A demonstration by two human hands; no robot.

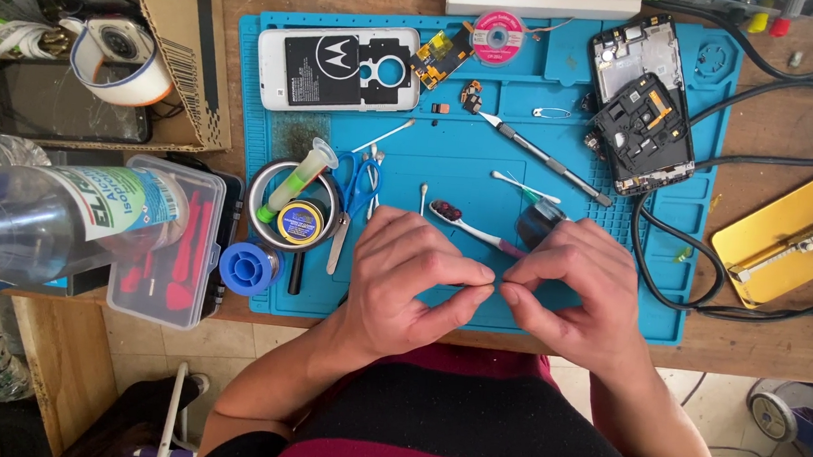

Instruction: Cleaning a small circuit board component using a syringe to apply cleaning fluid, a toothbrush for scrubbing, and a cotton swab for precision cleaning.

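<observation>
My left hand (410, 269) and my right hand (572, 280) meet fingertip to fingertip over the front edge of the blue work mat (613, 303). Between the pinched fingers sits a tiny pale part (494, 287), too small to identify. Just behind my hands lie a toothbrush (465, 221) with a dark head and a small dark bottle (541, 220). A white phone back with its battery (339, 67) rests at the mat's far left. An opened black phone frame (640, 116) lies at the far right.
A craft knife (540, 155), cotton swabs (422, 197), blue scissors (360, 184), a syringe (296, 179) in a round tin and a solder spool (249, 266) lie on the mat. A clear bottle (49, 220) and plastic box (169, 239) stand left. A yellow clamp (793, 235) and black cables (660, 268) lie right.
</observation>
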